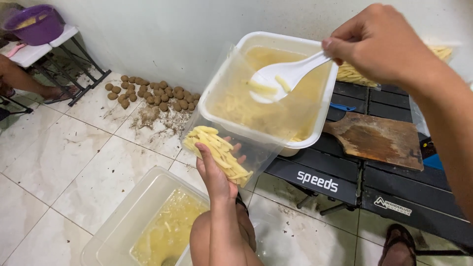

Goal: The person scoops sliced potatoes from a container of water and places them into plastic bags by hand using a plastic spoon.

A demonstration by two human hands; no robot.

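A white spoon (288, 74) is gripped by the right hand (379, 42), its bowl carried left of the hand over the white tub (315, 133). Below and nearer, a clear bag (231, 128) of cut potato strips (217, 152) is cupped by the left hand (214, 170), mouth opened toward the spoon.

The right hand (382, 42) lifts a white spoon (283, 79) above the tub (322, 118); the left hand (214, 170) cradles bagged potato strips (217, 150).

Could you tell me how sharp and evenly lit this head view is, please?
Head view: soft, even light; mild glare on the floor tiles; the right hand and white spoon look sharp; the clear bag in the left hand hazes the tub behind; edges bow slightly.
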